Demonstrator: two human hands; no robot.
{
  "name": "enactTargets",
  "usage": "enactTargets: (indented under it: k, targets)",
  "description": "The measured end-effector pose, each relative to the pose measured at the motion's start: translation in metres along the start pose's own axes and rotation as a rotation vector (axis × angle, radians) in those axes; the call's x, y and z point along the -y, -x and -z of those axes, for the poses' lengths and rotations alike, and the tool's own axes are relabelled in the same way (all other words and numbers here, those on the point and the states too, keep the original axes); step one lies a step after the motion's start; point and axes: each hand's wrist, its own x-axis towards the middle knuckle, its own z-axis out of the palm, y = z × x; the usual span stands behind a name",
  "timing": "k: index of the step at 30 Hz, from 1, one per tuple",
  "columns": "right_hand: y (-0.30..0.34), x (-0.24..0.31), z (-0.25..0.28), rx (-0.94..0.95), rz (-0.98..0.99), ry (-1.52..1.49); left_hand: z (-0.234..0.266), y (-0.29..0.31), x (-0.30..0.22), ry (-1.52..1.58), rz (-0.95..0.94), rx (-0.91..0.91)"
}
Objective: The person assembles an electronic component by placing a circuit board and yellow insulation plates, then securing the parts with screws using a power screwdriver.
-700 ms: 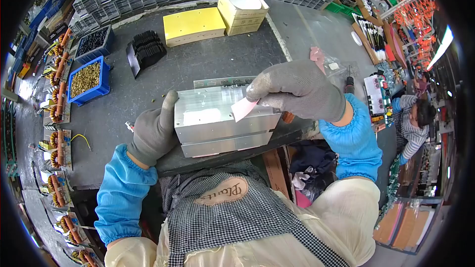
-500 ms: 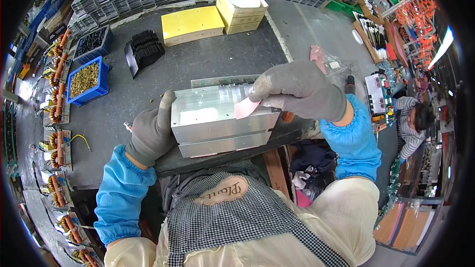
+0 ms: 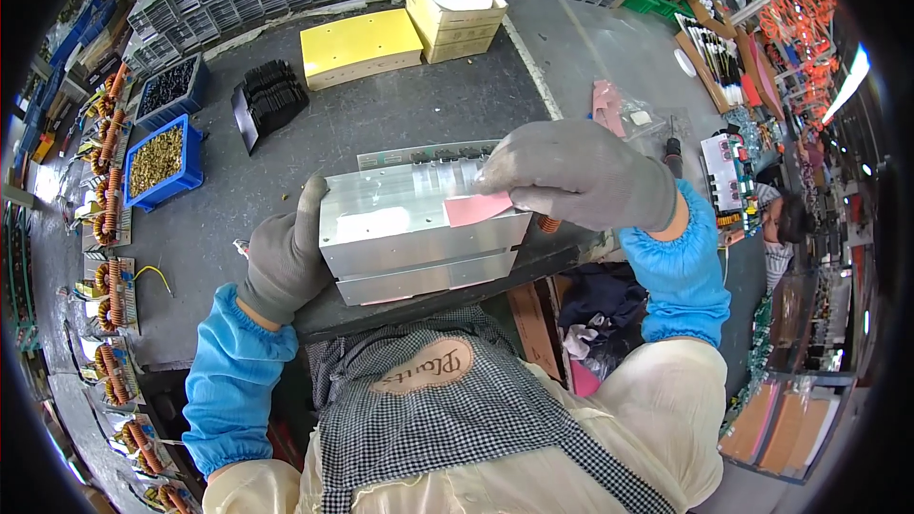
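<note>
A silver metal housing [image 3: 419, 271] sits near the front edge of the dark bench, its shiny top face tilted toward me. My left hand [image 3: 286, 262], in a grey glove, grips its left end with the thumb over the top edge. Between thumb and fingers of my gloved right hand [image 3: 586, 176] is a thin pink pad [image 3: 471, 210]. The pad lies against the right part of the top face, along its near edge. Behind the housing runs a green circuit board [image 3: 386, 158] with black components along it. My right hand hides the housing's far right corner.
A blue bin of brass-coloured small parts [image 3: 157, 167], a bin of dark parts [image 3: 171, 90] and stacked black plates [image 3: 267, 100] stand at left. Farther back are a yellow-topped stack [image 3: 362, 46] and a carton [image 3: 457, 29]. A screwdriver [image 3: 673, 154] and a co-worker [image 3: 785, 228] are at right.
The pink pad has swung down from a slanted hold to lie flatter along the housing's near top edge. My left hand keeps its grip. The co-worker at right has shifted.
</note>
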Motion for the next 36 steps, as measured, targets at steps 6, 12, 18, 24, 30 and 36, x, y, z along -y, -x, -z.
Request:
enactTargets:
  k: [6,12,18,24,30,36]
  targets:
    - [0.003,0.012,0.007,-0.077,0.072,0.091,0.0,-0.002,0.0,0.018,-0.03,-0.023]
    - [0.01,0.016,-0.01,-0.062,0.11,0.282,-0.004,0.006,0.005,-0.011,0.009,0.008]
    - [0.019,0.009,-0.013,-0.057,0.102,0.283,-0.004,0.006,0.004,-0.028,0.024,0.039]
    - [0.02,0.011,-0.013,-0.061,0.077,0.281,-0.004,0.002,0.002,-0.005,-0.021,-0.012]
    - [0.022,0.011,-0.013,-0.102,0.098,0.259,-0.002,0.0,0.003,-0.004,-0.012,-0.011]
    - [0.02,-0.008,-0.009,-0.24,0.014,-0.008,0.003,-0.007,0.014,0.096,0.212,0.214]
